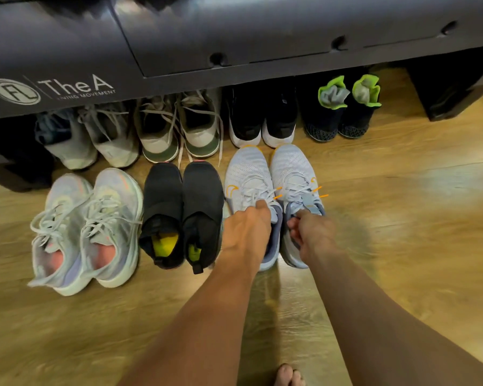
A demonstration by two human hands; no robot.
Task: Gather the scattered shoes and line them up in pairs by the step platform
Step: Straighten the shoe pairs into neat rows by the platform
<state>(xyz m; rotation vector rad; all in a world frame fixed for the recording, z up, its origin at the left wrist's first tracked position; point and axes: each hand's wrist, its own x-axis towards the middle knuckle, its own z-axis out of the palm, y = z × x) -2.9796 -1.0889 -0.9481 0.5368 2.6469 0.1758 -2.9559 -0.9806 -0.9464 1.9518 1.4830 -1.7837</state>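
Note:
A pair of light blue knit shoes with orange lace tips stands side by side on the wood floor, toes toward the black step platform [179, 37]. My left hand [247, 228] grips the collar of the left light blue shoe [247, 176]. My right hand [311, 234] grips the collar of the right light blue shoe [293, 168]. To their left stand a black slip-on pair [183, 210] and a pale pastel laced pair [87, 229]. Under the platform's edge runs a back row: a grey pair [92, 137], a white-and-green pair [179, 126], a black-and-white pair [262, 121] and a dark pair stuffed with green socks [343, 110].
Bare wood floor [416, 204] stretches to the right of the light blue pair. A black platform leg [455, 87] stands at the far right, another dark block [14, 162] at the far left. My bare toes [287, 374] show at the bottom edge.

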